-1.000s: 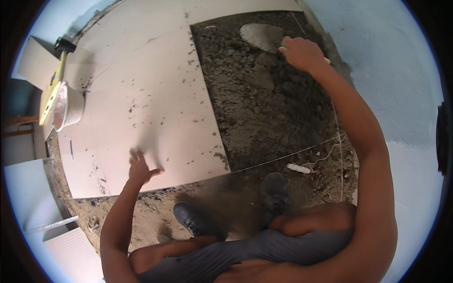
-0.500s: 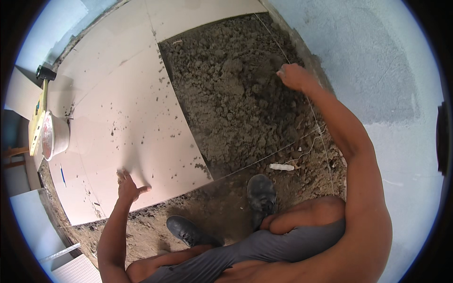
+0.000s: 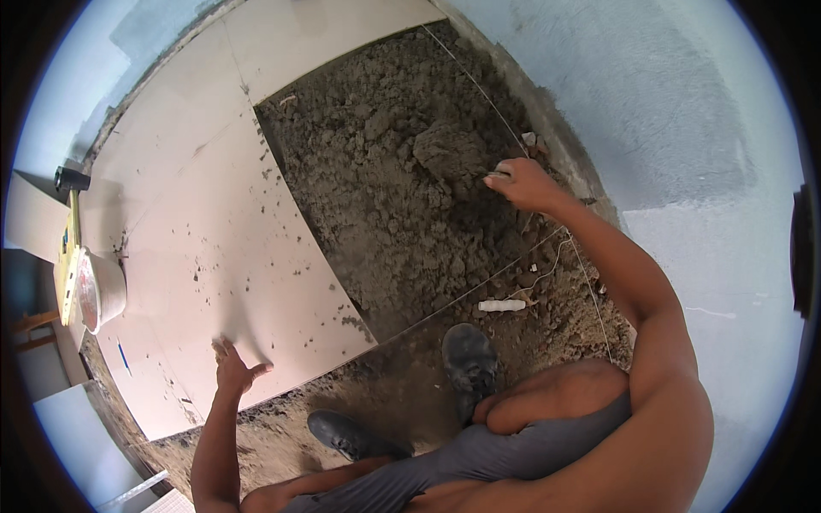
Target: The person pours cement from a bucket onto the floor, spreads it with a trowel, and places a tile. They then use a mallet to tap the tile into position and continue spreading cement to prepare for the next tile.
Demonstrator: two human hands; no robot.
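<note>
My left hand [image 3: 234, 366] rests with fingers spread on a large cream tile [image 3: 171, 282] speckled with mortar. My right hand [image 3: 528, 186] is closed on a trowel handle [image 3: 499, 174] over the bed of wet grey mortar [image 3: 359, 188] right of the tile; the mortar-coloured blade [image 3: 449, 150] is hard to tell apart from it. A white string [image 3: 475, 81] runs along the bed's right edge, with more string near me. A white string spool [image 3: 501, 306] lies on the dirt below the mortar.
At left stand a white bucket [image 3: 103, 289], a black-headed mallet [image 3: 72, 179] and a yellow level [image 3: 68, 244]; a pen [image 3: 124, 357] lies on the tile. The blue-grey wall [image 3: 684, 137] borders the right. My shoes [image 3: 469, 363] are on the dirt strip. Leaning panels [image 3: 73, 427] are at lower left.
My right hand with the trowel has moved down and toward me across the mortar. My left hand stays on the tile. The camera's view has shifted, moving the far floor lower and left.
</note>
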